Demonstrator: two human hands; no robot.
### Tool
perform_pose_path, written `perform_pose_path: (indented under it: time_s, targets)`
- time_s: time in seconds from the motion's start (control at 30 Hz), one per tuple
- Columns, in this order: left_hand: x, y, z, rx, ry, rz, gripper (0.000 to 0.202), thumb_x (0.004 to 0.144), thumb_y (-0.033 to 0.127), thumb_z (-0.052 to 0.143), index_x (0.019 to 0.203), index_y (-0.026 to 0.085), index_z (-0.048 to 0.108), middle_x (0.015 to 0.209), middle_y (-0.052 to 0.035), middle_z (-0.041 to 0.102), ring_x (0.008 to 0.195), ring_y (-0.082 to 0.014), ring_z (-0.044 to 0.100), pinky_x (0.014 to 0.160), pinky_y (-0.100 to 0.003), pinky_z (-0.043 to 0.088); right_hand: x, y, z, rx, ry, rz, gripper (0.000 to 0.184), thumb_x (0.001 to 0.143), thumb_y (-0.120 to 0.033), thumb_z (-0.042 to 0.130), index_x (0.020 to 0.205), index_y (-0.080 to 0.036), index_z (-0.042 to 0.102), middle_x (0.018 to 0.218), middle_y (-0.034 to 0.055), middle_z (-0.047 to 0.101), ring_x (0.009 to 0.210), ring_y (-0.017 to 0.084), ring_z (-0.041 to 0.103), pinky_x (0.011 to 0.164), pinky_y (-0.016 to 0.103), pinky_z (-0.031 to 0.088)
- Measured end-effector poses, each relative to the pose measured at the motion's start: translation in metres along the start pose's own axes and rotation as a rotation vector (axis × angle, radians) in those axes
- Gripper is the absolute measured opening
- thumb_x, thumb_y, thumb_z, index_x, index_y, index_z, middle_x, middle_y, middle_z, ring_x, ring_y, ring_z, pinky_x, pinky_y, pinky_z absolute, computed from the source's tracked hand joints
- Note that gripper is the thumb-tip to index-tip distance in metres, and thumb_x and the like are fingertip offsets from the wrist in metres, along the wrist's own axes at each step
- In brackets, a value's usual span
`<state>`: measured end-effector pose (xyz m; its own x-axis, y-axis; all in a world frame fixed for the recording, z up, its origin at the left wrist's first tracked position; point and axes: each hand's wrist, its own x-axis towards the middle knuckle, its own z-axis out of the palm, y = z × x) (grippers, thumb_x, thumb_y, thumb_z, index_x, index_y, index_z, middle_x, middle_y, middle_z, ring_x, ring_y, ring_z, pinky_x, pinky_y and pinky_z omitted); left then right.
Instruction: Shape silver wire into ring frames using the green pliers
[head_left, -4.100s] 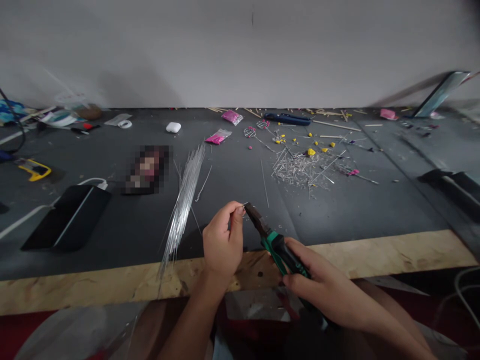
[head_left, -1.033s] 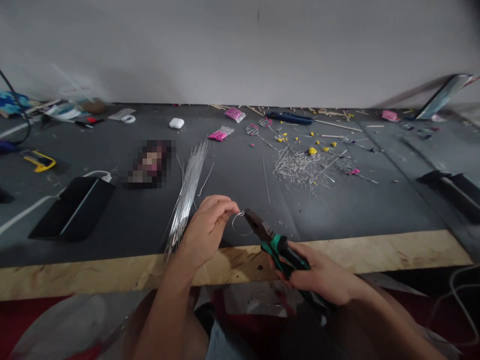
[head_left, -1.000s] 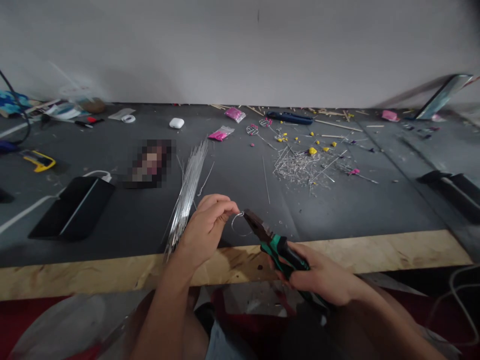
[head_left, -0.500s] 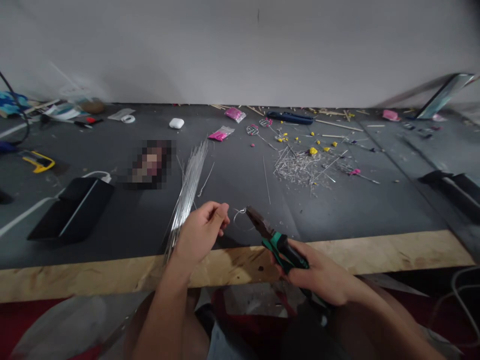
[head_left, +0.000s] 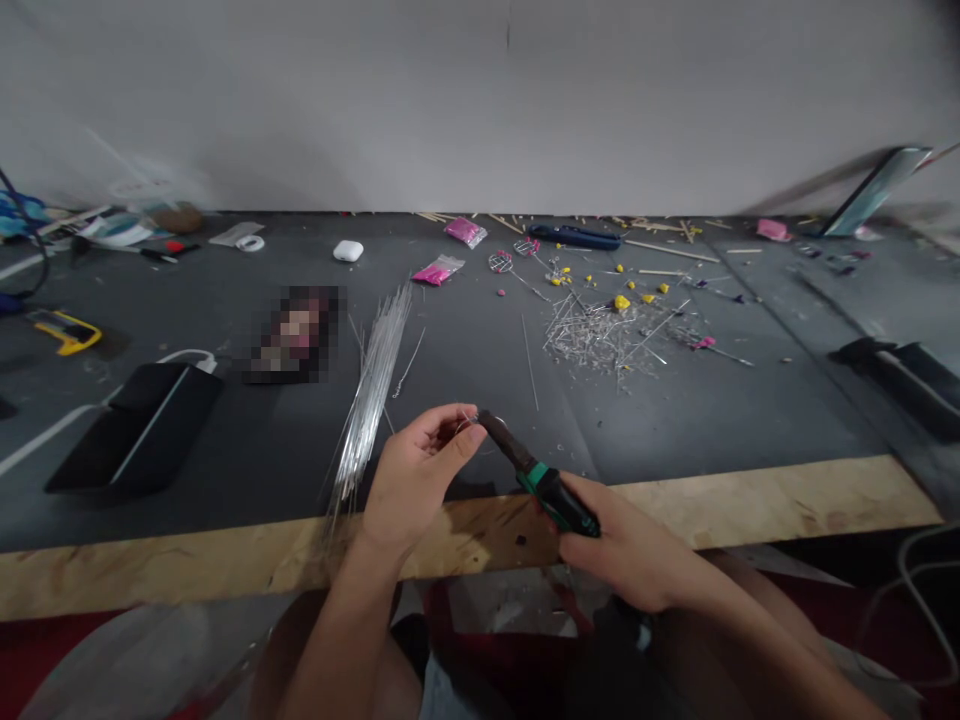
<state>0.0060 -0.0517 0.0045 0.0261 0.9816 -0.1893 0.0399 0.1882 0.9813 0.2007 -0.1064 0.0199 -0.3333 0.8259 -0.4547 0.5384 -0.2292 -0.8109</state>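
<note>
My right hand (head_left: pixel 611 535) is wrapped round the green-and-black handles of the pliers (head_left: pixel 551 485). Their dark jaws point up and left and meet a thin loop of silver wire (head_left: pixel 501 420). My left hand (head_left: pixel 424 465) pinches the same wire between thumb and fingers, right beside the jaw tip. Part of the loop is hidden behind the fingers. Left of my left hand lies a bundle of straight wires (head_left: pixel 375 380), with a short twisted wire (head_left: pixel 409 362) next to it. A single straight wire (head_left: pixel 530 362) lies beyond the pliers.
A heap of cut wire pieces (head_left: pixel 600 330) lies right of centre, with yellow bits around it. Behind are pink packets (head_left: pixel 439 270), a white earphone case (head_left: pixel 348 250) and a dark blue tool (head_left: pixel 574 236). At left are a black box-like device (head_left: pixel 139 425) and a yellow cutter (head_left: pixel 66 332).
My left hand has moved right and up to the wire loop and now pinches it. The pliers have turned and shifted slightly left, their jaws still at the wire.
</note>
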Motion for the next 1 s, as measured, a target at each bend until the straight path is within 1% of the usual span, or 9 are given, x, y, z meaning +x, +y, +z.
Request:
perform_pose_path:
  time_s: [0.13,0.27,0.4,0.57,0.67,0.77,0.87,0.93,1.0]
  targets:
    - [-0.001,0.002,0.002,0.048,0.036,0.057,0.023,0.074,0.027,0.066,0.096,0.022,0.069,0.085,-0.0021,0.067,0.074,-0.0125,0.059,0.069,-0.025,0.047,0.000,-0.004,0.001,-0.007,0.024,-0.012,0.017,0.065,-0.006,0.042,0.076,-0.019,0.044,0.072,-0.0020,0.048,0.067,0.013,0.042,0.060,0.026,0.033]
    - [-0.002,0.004,0.002,0.079,0.044,0.133,0.026,0.075,0.023,0.063,0.100,0.023,0.069,0.084,-0.0017,0.066,0.072,-0.0123,0.057,0.066,-0.024,0.046,0.001,-0.005,0.003,0.006,0.018,-0.008,0.017,0.065,-0.007,0.043,0.077,-0.019,0.045,0.072,-0.0022,0.048,0.066,0.013,0.042,0.060,0.026,0.033]
    - [-0.003,0.005,0.002,0.194,0.071,0.226,0.024,0.077,0.023,0.061,0.100,0.023,0.069,0.083,-0.0012,0.066,0.071,-0.0128,0.057,0.064,-0.024,0.046,0.001,-0.005,0.004,0.027,0.030,-0.018,0.017,0.065,-0.007,0.043,0.077,-0.019,0.045,0.072,-0.0023,0.048,0.067,0.013,0.042,0.060,0.026,0.032]
    - [-0.002,0.004,0.004,0.374,0.131,0.427,0.023,0.080,0.020,0.058,0.099,0.026,0.069,0.091,-0.0024,0.066,0.076,-0.0140,0.059,0.071,-0.027,0.048,0.002,-0.005,0.004,0.093,0.023,-0.039,0.017,0.064,-0.006,0.042,0.076,-0.019,0.044,0.070,-0.0029,0.045,0.065,0.012,0.040,0.057,0.024,0.032]
    - [-0.002,0.002,0.007,0.481,0.169,0.553,0.023,0.082,0.018,0.055,0.095,0.027,0.071,0.089,-0.0025,0.065,0.077,-0.0144,0.059,0.073,-0.028,0.048,0.003,-0.004,0.004,0.129,0.015,-0.057,0.018,0.064,-0.005,0.042,0.075,-0.018,0.044,0.070,-0.0029,0.044,0.065,0.012,0.039,0.057,0.024,0.031]
    - [-0.001,-0.002,0.010,0.553,0.203,0.642,0.025,0.083,0.016,0.053,0.094,0.028,0.071,0.089,-0.0025,0.064,0.080,-0.0151,0.059,0.076,-0.029,0.047,0.004,-0.005,0.003,0.172,-0.004,-0.050,0.019,0.064,-0.006,0.043,0.078,-0.018,0.046,0.070,-0.0031,0.042,0.064,0.011,0.037,0.056,0.023,0.031]
    - [0.000,-0.005,0.012,0.555,0.232,0.668,0.026,0.083,0.015,0.053,0.094,0.029,0.071,0.091,-0.0025,0.064,0.082,-0.0155,0.059,0.078,-0.030,0.047,0.005,-0.005,0.003,0.204,0.000,-0.041,0.017,0.065,-0.007,0.043,0.078,-0.018,0.045,0.069,-0.0037,0.040,0.062,0.010,0.035,0.053,0.022,0.030]
    - [0.001,-0.006,0.013,0.516,0.236,0.638,0.024,0.084,0.017,0.052,0.095,0.028,0.070,0.094,-0.0027,0.064,0.082,-0.0151,0.059,0.077,-0.029,0.048,0.005,-0.006,0.002,0.206,0.006,-0.036,0.017,0.064,-0.007,0.043,0.076,-0.019,0.044,0.067,-0.0043,0.039,0.060,0.010,0.034,0.052,0.022,0.029]
    - [0.001,-0.006,0.016,0.425,0.245,0.574,0.021,0.084,0.019,0.054,0.097,0.026,0.069,0.096,-0.0031,0.065,0.084,-0.0150,0.060,0.077,-0.029,0.048,0.006,-0.006,0.002,0.199,0.010,-0.031,0.017,0.064,-0.007,0.042,0.076,-0.019,0.044,0.065,-0.0048,0.038,0.058,0.009,0.034,0.050,0.022,0.028]
